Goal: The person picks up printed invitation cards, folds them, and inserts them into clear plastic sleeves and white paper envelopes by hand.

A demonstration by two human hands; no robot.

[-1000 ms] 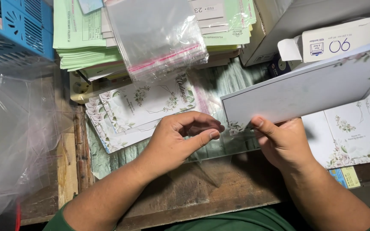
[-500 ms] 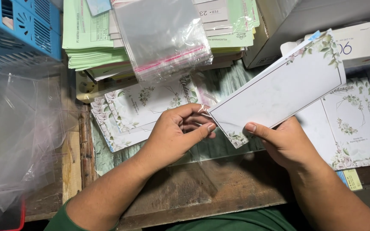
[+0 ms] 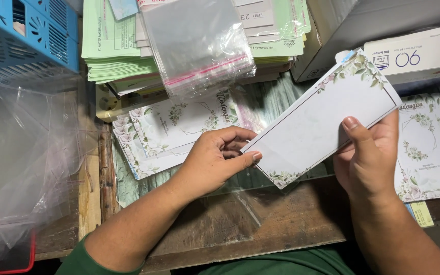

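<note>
I hold a long white card with floral corners [image 3: 322,119] tilted up to the right between both hands. My left hand [image 3: 215,160] pinches its lower left corner with thumb and fingers. My right hand [image 3: 370,158] grips its right side, thumb laid on the face. Under the card lies a stack of floral printed cards [image 3: 174,127] on the wooden bench [image 3: 260,224]. More floral cards [image 3: 429,153] lie to the right, partly behind my right hand.
Clear plastic sleeves [image 3: 194,43] rest on a pile of green paper [image 3: 113,51] at the back. A blue plastic crate [image 3: 21,35] stands at the far left above crumpled clear plastic bags [image 3: 21,163]. A white cardboard box [image 3: 418,56] sits at the back right.
The card has swung from lying nearly flat to tilted steeply up to the right. My right hand moved right and up along it; my left hand stayed on the lower corner.
</note>
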